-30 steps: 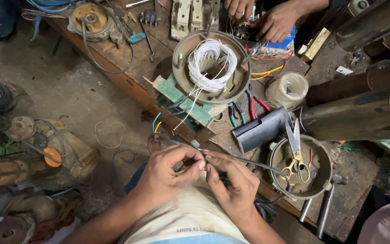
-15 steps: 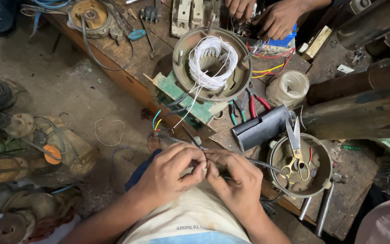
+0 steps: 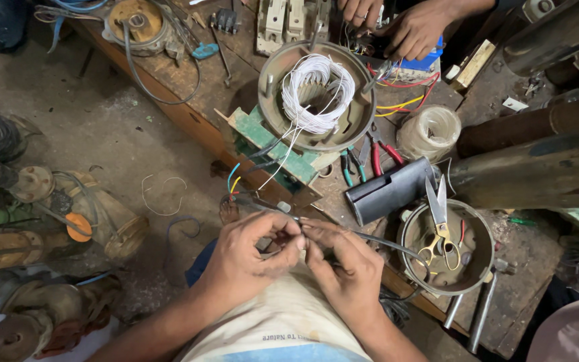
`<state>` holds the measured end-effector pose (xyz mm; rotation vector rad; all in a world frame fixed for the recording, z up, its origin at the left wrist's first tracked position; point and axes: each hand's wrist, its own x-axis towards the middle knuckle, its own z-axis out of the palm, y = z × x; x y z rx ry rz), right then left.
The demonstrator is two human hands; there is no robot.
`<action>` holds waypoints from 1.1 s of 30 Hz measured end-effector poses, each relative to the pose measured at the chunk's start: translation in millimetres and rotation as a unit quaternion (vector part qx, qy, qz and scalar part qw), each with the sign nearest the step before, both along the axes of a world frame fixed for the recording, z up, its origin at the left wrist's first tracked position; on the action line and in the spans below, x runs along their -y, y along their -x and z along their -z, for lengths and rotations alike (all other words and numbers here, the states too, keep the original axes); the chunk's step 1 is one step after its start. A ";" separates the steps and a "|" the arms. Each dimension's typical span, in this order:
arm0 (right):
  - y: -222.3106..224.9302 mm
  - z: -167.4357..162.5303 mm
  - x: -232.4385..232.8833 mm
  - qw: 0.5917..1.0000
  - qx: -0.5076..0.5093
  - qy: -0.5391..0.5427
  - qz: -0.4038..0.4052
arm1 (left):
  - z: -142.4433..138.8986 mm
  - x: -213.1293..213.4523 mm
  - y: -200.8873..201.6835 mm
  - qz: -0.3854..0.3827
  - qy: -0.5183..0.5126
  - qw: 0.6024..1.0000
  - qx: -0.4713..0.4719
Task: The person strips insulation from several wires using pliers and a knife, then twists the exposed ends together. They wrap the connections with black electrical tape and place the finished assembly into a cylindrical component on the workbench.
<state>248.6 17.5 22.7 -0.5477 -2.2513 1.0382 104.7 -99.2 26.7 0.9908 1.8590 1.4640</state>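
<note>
Both my hands pinch thin grey cable (image 3: 370, 239) just below round motor housing (image 3: 316, 94): left hand (image 3: 252, 258), right hand (image 3: 346, 271), fingers clenched on it. Step looks like working cable end; next calls for steady fingertip grip.

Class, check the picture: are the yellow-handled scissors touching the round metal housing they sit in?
Touching. The head view shows the scissors lying across the round metal housing, handles inside it, blades over its rim.
</note>
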 end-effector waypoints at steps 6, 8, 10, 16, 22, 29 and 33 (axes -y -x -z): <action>0.7 -2.4 -1.9 1.000 -0.004 0.008 -0.013 | 3.9 0.4 1.7 0.020 -0.076 0.984 -0.160; 1.2 -4.2 -3.8 1.000 0.003 -0.007 -0.013 | 4.1 1.6 1.9 0.026 -0.093 0.978 -0.187; 1.3 -6.4 -4.9 0.999 0.015 -0.023 -0.015 | 3.6 3.2 2.3 0.038 -0.105 0.968 -0.226; 2.3 -8.6 -4.9 0.996 0.052 -0.078 -0.015 | 0.0 6.5 5.4 0.082 -0.102 0.931 -0.340; 6.5 -1.6 -4.1 0.996 0.056 -0.062 -0.010 | 2.7 9.0 7.2 0.098 -0.100 0.940 -0.312; 9.7 4.4 -15.8 0.987 0.014 0.143 -0.069 | 14.8 5.5 10.5 0.043 -0.077 0.987 -0.137; 9.4 2.5 -19.9 0.966 -0.011 0.236 -0.108 | 16.7 6.6 12.5 0.066 -0.076 0.984 -0.145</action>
